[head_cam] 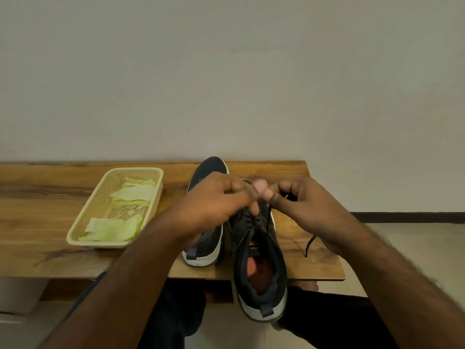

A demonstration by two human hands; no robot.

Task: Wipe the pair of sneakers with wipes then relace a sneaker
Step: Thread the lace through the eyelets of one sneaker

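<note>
Two dark sneakers with white soles stand on a wooden bench (50, 197). The left sneaker (206, 245) lies further back, half hidden by my left forearm. The right sneaker (259, 268) is nearer, its heel hanging over the bench's front edge, its orange insole showing. My left hand (219, 200) and my right hand (302, 200) meet over its laced front, fingers pinched on the black lace. A loose lace end (309, 245) trails on the bench under my right wrist.
A cream plastic basket (100, 197) with pale green wipes (113, 229) sits on the bench to the left. A plain wall stands behind the bench. My dark-trousered legs are below the bench's front edge.
</note>
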